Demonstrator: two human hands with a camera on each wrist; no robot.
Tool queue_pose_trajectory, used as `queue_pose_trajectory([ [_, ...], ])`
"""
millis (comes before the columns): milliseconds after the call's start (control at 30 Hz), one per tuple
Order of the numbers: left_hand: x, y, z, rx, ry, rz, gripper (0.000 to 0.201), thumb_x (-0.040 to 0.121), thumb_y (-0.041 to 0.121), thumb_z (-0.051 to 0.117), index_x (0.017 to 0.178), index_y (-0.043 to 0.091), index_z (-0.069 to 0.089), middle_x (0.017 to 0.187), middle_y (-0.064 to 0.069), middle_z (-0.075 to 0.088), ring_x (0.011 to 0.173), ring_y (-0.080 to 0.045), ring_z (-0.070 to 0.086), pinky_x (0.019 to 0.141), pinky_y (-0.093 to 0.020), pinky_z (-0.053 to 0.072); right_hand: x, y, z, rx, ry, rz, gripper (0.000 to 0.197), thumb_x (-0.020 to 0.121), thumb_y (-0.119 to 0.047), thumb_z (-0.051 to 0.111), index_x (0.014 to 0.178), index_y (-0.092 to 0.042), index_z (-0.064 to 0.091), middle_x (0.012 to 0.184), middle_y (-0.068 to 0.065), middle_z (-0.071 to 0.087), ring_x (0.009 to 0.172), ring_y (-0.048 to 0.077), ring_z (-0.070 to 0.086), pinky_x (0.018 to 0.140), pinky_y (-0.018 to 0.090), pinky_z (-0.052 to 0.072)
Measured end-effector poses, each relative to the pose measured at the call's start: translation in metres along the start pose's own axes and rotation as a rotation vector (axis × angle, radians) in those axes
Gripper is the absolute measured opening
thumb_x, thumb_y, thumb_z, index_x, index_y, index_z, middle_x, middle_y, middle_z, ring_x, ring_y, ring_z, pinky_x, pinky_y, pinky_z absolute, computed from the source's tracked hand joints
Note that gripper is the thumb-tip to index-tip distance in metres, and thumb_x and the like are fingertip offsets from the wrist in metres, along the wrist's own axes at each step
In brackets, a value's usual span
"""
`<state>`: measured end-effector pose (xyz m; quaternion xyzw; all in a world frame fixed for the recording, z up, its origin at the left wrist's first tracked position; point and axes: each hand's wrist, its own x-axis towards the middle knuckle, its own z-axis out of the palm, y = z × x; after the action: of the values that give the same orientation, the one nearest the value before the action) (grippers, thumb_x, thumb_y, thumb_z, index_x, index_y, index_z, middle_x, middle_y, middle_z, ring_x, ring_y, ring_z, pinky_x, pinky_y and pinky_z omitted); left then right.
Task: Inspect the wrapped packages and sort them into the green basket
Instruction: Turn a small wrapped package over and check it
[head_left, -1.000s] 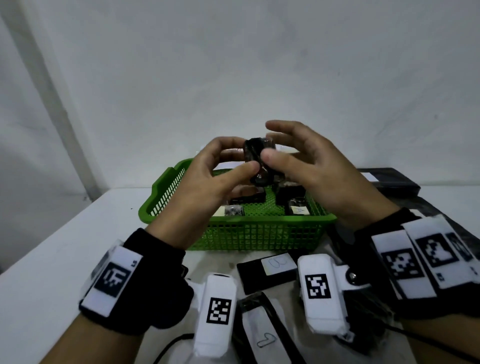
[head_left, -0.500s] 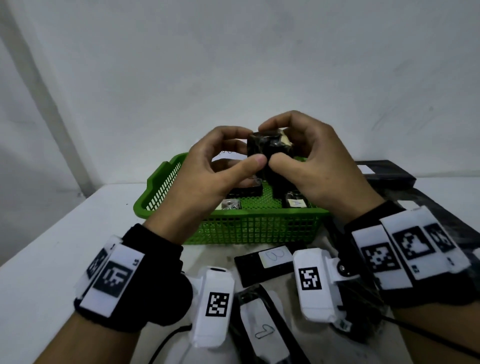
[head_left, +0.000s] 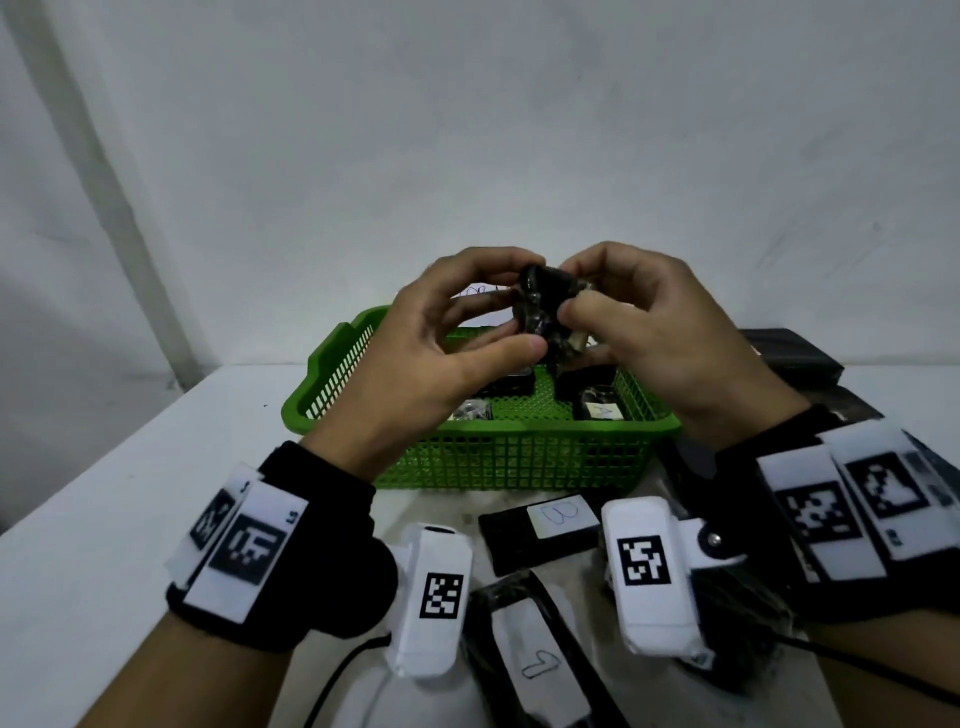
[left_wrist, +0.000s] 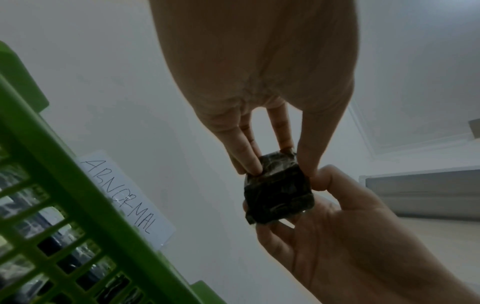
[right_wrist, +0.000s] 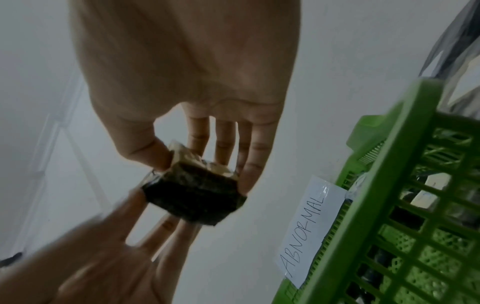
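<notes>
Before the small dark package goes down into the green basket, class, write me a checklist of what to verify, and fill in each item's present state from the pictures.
1. Both hands hold the package: ok. The left hand and right hand pinch the wrapped package from opposite sides.
2. Grip secure: ok, thumbs and fingers on opposite sides.
3. Package above the green basket: ok, held over its back part.
4. Free floor in the basket: ok, bare mesh in the middle.
5. Basket label read: ok, the paper label says ABNORMAL.
6. Package truly abnormal: cannot tell; a pale patch shows on one face.
</notes>
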<state>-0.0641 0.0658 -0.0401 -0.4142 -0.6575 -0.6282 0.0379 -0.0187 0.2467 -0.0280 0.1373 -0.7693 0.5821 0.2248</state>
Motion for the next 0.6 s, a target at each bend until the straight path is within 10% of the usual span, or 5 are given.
queue_pose_trajectory([
  [200, 0.0, 0.002, 0.001, 0.0, 0.017, 0.001, 0.031, 0.087, 0.028, 0.068, 0.116, 0.019, 0.065, 0.122, -0.005, 0.066, 0.11, -0.019, 0.069, 0.096, -0.039, 0.056, -0.002, -0.006, 0.002, -0.107, 0.023, -0.103, 0.017, 0.093, -0.006, 0.061, 0.082, -0.018, 0.064, 0.061, -0.017, 0.063, 0.052, -0.002, 0.06, 0.053, 0.014, 0.045],
  [300, 0.001, 0.001, -0.001, -0.015, 0.065, 0.009, 0.023, 0.088, 0.019, 0.067, 0.111, 0.016, 0.064, 0.117, -0.008, 0.066, 0.101, -0.02, 0.071, 0.094, -0.04, 0.056, -0.002, -0.008, -0.002, -0.022, -0.088, -0.047, 0.005, 0.09, -0.022, 0.068, 0.093, -0.018, 0.068, 0.079, -0.012, 0.068, 0.069, 0.008, 0.066, 0.059, 0.028, 0.055],
  [433, 0.003, -0.004, -0.009, -0.136, 0.122, -0.048, 0.018, 0.087, 0.016, 0.06, 0.104, 0.019, 0.066, 0.109, -0.008, 0.064, 0.095, -0.013, 0.07, 0.084, -0.027, 0.056, -0.004, -0.01, -0.011, -0.052, -0.253, -0.012, 0.044, 0.079, -0.024, 0.075, 0.122, -0.026, 0.066, 0.119, -0.008, 0.07, 0.1, 0.02, 0.073, 0.084, 0.042, 0.062],
  [600, 0.006, -0.011, -0.013, -0.232, 0.117, -0.124, 0.017, 0.088, 0.016, 0.057, 0.101, 0.018, 0.067, 0.103, -0.004, 0.069, 0.091, -0.015, 0.072, 0.076, -0.022, 0.055, -0.006, -0.012, 0.001, -0.432, -0.193, -0.054, 0.048, 0.082, -0.024, 0.081, 0.124, -0.037, 0.062, 0.118, -0.017, 0.065, 0.095, 0.005, 0.069, 0.083, 0.033, 0.058],
])
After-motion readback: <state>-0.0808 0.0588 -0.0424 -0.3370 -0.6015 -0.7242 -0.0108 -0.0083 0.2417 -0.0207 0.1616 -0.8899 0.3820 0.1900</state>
